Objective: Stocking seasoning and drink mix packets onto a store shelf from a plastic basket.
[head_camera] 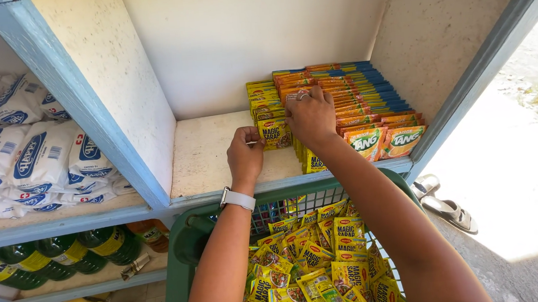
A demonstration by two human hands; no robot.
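We see the left hand curled almost closed, its fingertips pinching the edge of a yellow sachet standing at the front of the row on the white shelf. The right hand lies flat, fingers slightly spread, pressing the sachet rows. A green basket of sachets sits below.
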